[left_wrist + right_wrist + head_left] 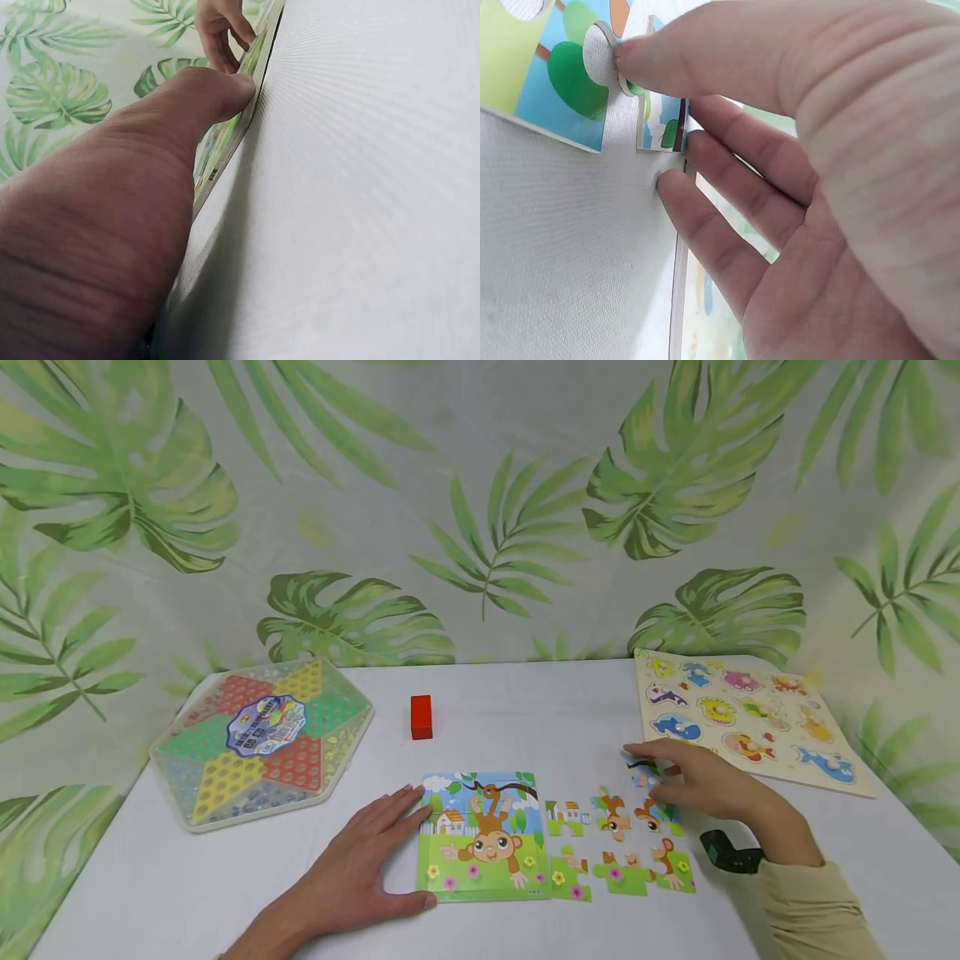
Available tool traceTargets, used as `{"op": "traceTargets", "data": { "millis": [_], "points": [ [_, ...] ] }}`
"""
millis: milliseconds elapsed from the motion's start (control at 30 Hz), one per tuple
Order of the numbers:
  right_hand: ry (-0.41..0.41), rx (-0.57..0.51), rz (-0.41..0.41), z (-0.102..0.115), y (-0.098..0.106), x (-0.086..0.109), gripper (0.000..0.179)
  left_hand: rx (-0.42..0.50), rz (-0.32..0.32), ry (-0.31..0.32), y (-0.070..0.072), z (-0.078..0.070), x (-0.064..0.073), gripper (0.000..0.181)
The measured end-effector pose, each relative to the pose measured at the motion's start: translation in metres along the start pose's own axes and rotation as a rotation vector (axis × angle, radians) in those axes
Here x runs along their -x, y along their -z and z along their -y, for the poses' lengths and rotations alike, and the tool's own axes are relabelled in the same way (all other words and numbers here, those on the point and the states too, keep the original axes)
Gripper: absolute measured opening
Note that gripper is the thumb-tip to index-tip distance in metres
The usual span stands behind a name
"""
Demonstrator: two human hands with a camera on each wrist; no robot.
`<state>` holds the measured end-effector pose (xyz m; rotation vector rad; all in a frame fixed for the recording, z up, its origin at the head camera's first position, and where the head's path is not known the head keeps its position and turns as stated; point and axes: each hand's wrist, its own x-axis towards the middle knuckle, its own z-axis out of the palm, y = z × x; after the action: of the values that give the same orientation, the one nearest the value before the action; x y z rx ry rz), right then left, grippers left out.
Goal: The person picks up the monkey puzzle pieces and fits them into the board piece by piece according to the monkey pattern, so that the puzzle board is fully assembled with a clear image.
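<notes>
The monkey picture board [491, 839] lies flat on the white table, showing a monkey hanging by its tail. Along its left edge my left hand [367, 860] rests with fingers spread, the thumb at the lower corner; the left wrist view shows that thumb [236, 94] against the board's edge. Right of the board lie several loose jigsaw pieces [622, 881] of the same picture. My right hand [708, 781] pinches a jigsaw piece [664, 124] with a blue sky part, at the top right of these pieces. Its thumb and fingers touch opposite edges of the piece.
A hexagonal Chinese checkers set [217, 722] lies at the left. A red block [422, 718] stands behind the board. At the right back is a wooden knob puzzle [727, 752] with sea animals, near the right hand. A dark wrist camera [727, 853] hangs under the right wrist.
</notes>
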<state>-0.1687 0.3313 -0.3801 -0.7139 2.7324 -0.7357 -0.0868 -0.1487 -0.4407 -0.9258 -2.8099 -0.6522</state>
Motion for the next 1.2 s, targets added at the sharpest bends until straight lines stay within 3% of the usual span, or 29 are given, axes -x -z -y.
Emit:
{"op": "traceTargets", "data": {
  "millis": [633, 900, 1200],
  "points": [
    [0.036, 0.088, -0.058, 0.0008, -0.0018, -0.0024, 0.055, 0.005, 0.013, 0.004, 0.0024, -0.0006, -0.0012, 0.092],
    [-0.017, 0.076, -0.031, 0.0056, -0.0020, -0.0026, 0.052, 0.009, 0.011, 0.005, 0.0023, -0.0010, -0.0007, 0.092],
    [-0.058, 0.135, -0.010, 0.0040, 0.0017, -0.0009, 0.055, 0.007, 0.008, 0.006, 0.0022, -0.0020, -0.0002, 0.092]
  ]
}}
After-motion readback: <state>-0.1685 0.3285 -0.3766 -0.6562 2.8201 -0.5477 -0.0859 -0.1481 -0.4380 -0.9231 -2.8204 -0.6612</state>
